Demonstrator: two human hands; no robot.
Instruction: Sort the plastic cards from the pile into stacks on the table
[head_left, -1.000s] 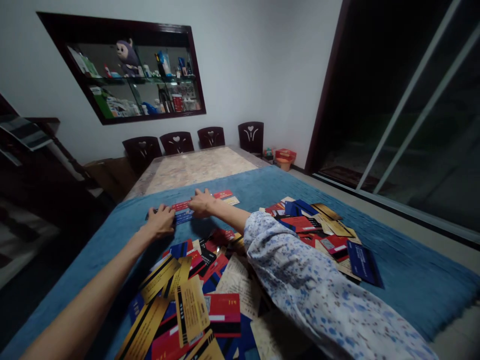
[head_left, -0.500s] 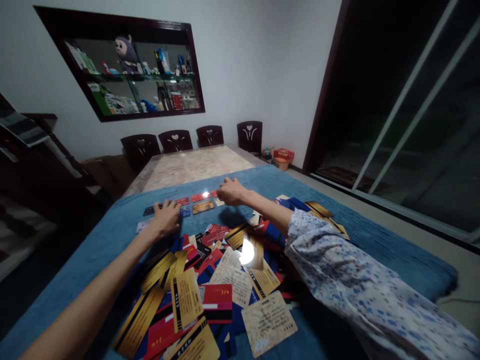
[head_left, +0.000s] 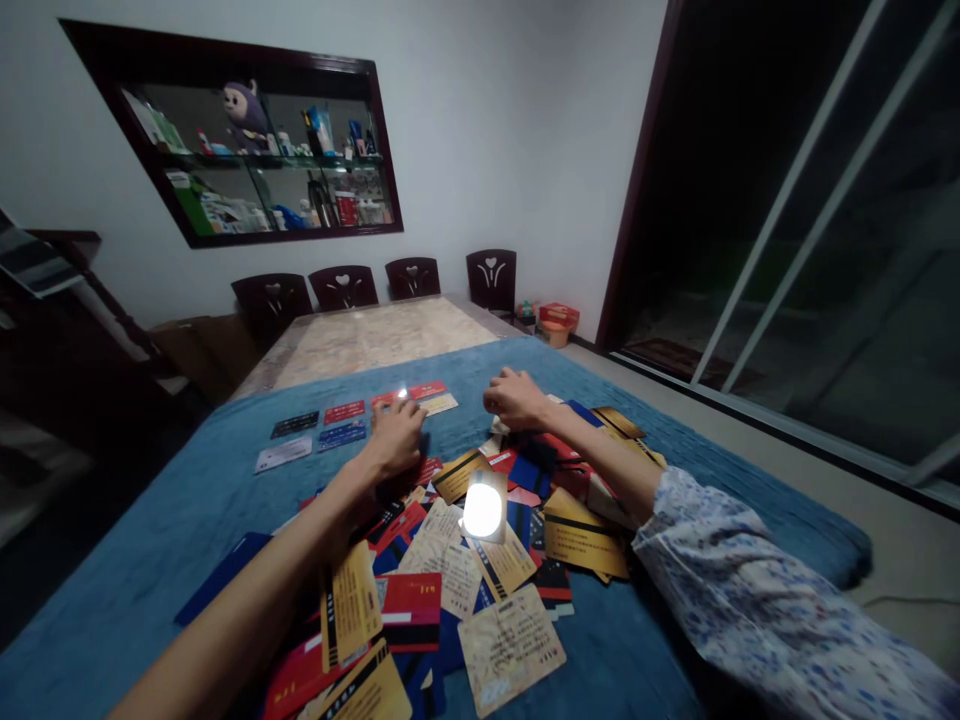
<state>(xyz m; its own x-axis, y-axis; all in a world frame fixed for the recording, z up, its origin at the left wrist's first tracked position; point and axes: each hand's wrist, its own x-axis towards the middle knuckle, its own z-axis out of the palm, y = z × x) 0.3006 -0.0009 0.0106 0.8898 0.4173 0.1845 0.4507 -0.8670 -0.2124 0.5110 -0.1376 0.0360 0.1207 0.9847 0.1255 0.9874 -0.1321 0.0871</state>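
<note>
My left hand (head_left: 397, 437) is over the middle of the laid-out cards, its fingers apart and bent down onto them. It hides part of a red card and whatever lies beneath the palm. To its right shows a cream card (head_left: 441, 403) below a red card (head_left: 427, 389). On its left are a black card (head_left: 295, 425), a red card (head_left: 344, 411), a blue card (head_left: 343, 435) and a whitish card (head_left: 283, 454). My right hand (head_left: 517, 400) is closed above the far right of the card pile; what its fingers hold, if anything, is hidden.
A heap of gold, red, blue and cream cards (head_left: 512, 645) spreads nearest me. More gold cards (head_left: 619, 422) lie at the right. Blue cloth (head_left: 172, 520) covers the near table. Dark chairs (head_left: 491, 278) stand beyond, with a red box (head_left: 559, 315) on the floor.
My left hand has moved right, uncovering the black, red, blue and whitish cards. My right hand has moved right, away from the red and cream cards. The view has shifted slightly.
</note>
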